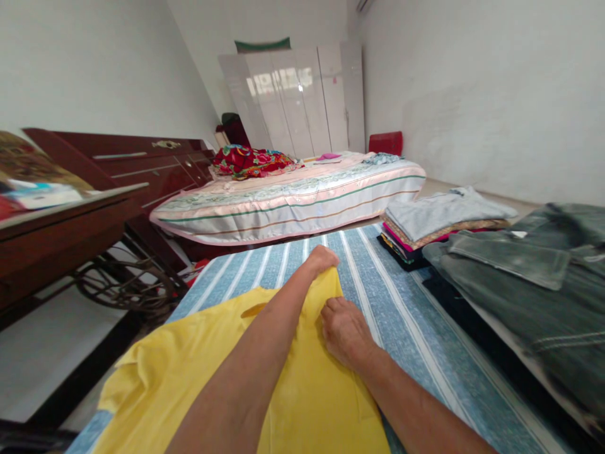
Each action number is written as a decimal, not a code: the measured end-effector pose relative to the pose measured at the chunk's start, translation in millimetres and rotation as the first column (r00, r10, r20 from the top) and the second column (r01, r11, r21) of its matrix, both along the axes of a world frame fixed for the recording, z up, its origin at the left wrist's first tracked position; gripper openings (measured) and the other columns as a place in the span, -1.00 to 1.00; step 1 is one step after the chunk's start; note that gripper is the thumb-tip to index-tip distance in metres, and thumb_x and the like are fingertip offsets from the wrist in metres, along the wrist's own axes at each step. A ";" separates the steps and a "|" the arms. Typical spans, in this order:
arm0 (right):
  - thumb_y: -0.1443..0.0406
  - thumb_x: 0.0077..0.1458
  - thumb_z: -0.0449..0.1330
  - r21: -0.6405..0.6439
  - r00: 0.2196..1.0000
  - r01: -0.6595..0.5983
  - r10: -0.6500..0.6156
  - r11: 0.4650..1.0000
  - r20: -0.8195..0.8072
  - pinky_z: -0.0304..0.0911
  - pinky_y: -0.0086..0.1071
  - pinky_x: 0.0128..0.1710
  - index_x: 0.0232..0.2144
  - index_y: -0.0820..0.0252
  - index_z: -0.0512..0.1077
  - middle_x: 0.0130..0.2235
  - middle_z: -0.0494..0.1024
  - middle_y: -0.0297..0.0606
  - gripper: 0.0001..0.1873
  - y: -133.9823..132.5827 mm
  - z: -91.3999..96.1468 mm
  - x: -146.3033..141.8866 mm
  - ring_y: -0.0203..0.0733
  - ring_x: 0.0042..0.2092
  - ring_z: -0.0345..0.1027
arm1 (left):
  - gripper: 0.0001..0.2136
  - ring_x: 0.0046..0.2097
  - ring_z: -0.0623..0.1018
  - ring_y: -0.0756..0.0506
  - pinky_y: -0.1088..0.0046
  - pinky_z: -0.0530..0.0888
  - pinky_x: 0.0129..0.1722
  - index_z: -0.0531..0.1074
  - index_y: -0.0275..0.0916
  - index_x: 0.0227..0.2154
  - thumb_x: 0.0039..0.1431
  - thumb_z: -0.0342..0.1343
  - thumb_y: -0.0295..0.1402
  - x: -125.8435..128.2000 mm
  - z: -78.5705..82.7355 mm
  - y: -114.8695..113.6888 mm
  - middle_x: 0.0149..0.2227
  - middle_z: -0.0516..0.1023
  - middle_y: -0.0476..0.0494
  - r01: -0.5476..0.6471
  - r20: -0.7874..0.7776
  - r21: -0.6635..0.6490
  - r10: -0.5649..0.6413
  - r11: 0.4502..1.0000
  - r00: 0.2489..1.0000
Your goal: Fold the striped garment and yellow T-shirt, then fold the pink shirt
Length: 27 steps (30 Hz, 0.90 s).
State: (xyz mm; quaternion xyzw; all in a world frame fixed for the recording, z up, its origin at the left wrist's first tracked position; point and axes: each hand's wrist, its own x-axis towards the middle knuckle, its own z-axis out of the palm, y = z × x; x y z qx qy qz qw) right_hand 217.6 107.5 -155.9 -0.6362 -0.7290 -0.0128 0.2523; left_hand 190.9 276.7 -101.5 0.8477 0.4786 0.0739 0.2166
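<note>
A yellow shirt [189, 372] lies spread over the blue striped sheet [416, 334], its neck opening showing left of my left forearm. At the far right corner of the shirt, my left hand [324, 257] pinches the cloth and pulls it up into a point. Nearer to me, my right hand [345, 331] has its fingers curled down onto the right side of the same shirt, gripping the fabric. My left forearm crosses over the shirt and hides part of its middle.
Folded clothes [439, 217] are stacked to the right, a grey one on top. Closer on that side sits a pile with dark green denim [520, 284]. A second bed [293, 195] stands beyond, and a wooden sewing-machine table [70, 239] is at the left.
</note>
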 end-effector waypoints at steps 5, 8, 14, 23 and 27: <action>0.43 0.05 0.02 0.002 1.000 0.001 -0.001 1.000 0.000 0.06 -0.30 -0.23 -0.39 0.21 0.39 -0.31 0.42 -0.22 -0.85 -0.1 0.7 0.3 -0.15 -0.21 0.22 | -0.83 -0.44 0.46 0.02 0.52 0.40 -0.48 0.46 -0.37 -0.29 0.14 0.08 -0.37 -11.6 -6.6 4.4 -0.41 0.50 -0.06 -0.032 0.059 -0.051 0.035 0.998 0.998; 0.44 0.04 0.02 -0.004 1.000 -0.009 0.009 1.000 -0.011 0.06 -0.30 -0.23 -0.39 0.22 0.39 -0.31 0.43 -0.20 -0.84 -0.1 1.7 0.6 -0.14 -0.21 0.23 | -0.81 -0.49 0.43 0.02 0.57 0.33 -0.54 0.53 -0.36 -0.33 0.02 0.04 -0.51 -15.4 -4.1 8.3 -0.50 0.52 -0.02 0.020 0.073 -0.086 -0.014 0.996 0.997; 0.45 0.00 0.04 -0.030 0.999 -0.004 0.003 1.000 -0.035 0.06 -0.30 -0.23 -0.39 0.21 0.40 -0.30 0.43 -0.20 -0.84 0.6 3.6 0.6 -0.13 -0.21 0.23 | -0.69 -0.27 0.51 -0.03 0.60 0.40 -0.34 0.58 -0.24 -0.30 -0.11 0.01 -0.52 -11.9 7.6 16.1 -0.31 0.60 0.02 0.182 0.044 -0.141 -0.178 0.973 0.983; 0.43 0.01 0.03 -0.011 0.999 -0.006 0.005 1.000 -0.045 0.06 -0.31 -0.21 -0.39 0.22 0.40 -0.30 0.42 -0.21 -0.85 0.4 2.1 0.9 -0.15 -0.20 0.21 | -0.56 -0.29 0.52 -0.03 0.61 0.41 -0.34 0.57 -0.22 -0.31 -0.34 0.02 -0.61 -3.6 7.1 19.0 -0.34 0.60 0.04 0.280 -0.137 -0.188 -0.308 0.941 0.942; 0.43 0.02 0.04 -0.041 0.999 -0.014 0.012 0.999 -0.048 0.06 -0.31 -0.19 -0.39 0.23 0.40 -0.29 0.43 -0.21 -0.85 1.3 3.9 1.5 -0.15 -0.19 0.21 | -0.64 -0.40 0.49 -0.02 0.60 0.37 -0.42 0.56 -0.25 -0.40 -0.35 0.05 -0.61 -1.2 9.2 21.3 -0.48 0.56 0.03 0.279 -0.204 -0.127 -0.300 0.952 0.932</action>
